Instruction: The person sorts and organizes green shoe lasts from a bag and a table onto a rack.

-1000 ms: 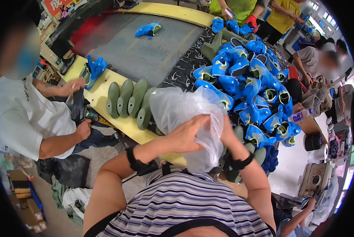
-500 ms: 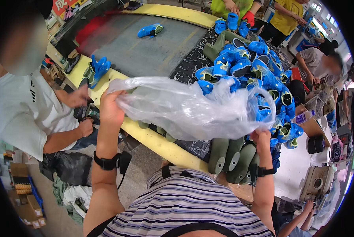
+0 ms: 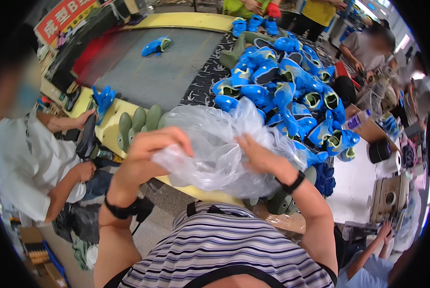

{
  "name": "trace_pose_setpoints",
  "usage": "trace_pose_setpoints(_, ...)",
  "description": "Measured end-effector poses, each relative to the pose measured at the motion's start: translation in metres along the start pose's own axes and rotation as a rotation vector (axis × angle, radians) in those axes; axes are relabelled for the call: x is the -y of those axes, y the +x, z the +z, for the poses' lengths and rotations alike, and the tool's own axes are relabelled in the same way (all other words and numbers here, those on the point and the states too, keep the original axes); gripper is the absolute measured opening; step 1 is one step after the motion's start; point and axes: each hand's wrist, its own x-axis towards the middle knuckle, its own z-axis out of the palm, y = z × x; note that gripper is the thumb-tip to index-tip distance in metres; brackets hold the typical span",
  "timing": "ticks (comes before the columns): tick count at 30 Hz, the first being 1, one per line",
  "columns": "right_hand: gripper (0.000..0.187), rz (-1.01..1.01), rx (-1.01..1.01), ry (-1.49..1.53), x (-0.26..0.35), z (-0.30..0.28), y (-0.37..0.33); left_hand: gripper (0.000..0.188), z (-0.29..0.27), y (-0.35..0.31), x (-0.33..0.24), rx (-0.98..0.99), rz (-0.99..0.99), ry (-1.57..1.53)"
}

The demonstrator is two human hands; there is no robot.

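A clear plastic bag [image 3: 200, 165] hangs bunched and crumpled between my hands, above the near edge of the table. My left hand [image 3: 159, 146] is closed on the bag's left part, with a fold of film below its fingers. My right hand [image 3: 263, 156] lies against the bag's right side, its fingers stretched out toward the middle of the film. Dark green shoe lasts [image 3: 139, 120] stand beyond my left hand, and others are partly hidden under the bag. Just past the bag lies a large heap of blue shoe uppers [image 3: 265, 72] with light green linings.
On the left, a person in a white shirt [image 3: 18, 168] holds a dark shoe sole [image 3: 87, 137]. A single blue shoe [image 3: 156, 46] lies on the grey belt [image 3: 123, 72]. To the right are a purple-labelled bottle [image 3: 359, 119], a black roll [image 3: 379, 150] and a beige machine [image 3: 390, 199].
The bag has gone from stretched wide to bunched up. My right hand has moved left, closer to my left hand. The person on the left now has a sole in hand.
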Motion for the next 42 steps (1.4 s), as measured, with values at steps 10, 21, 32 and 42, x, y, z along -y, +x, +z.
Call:
trace_pose_setpoints(10, 0.067, 0.446, 0.088, 0.090, -0.060, -0.021, 0.000, 0.010, -0.069, -0.058, -0.039, -0.532, -0.205, -0.662)
trace_pose_setpoints(21, 0.093, 0.421, -0.775, -0.546, -0.124, -0.116, 0.047, 0.079, -0.068, -0.019, 0.007, -0.414, -0.073, -0.649)
trace_pose_setpoints(32, 0.101, 0.815, -0.391, -0.164, -0.288, -0.183, 0.084, 0.093, -0.071, 0.001, 0.039, -0.468, -0.292, -0.530)
trace_pose_setpoints(42, 0.071, 0.441, -0.736, 0.225, -0.205, -0.172, 0.032, 0.114, -0.041, 0.081, 0.047, -0.551, -0.321, -0.451)
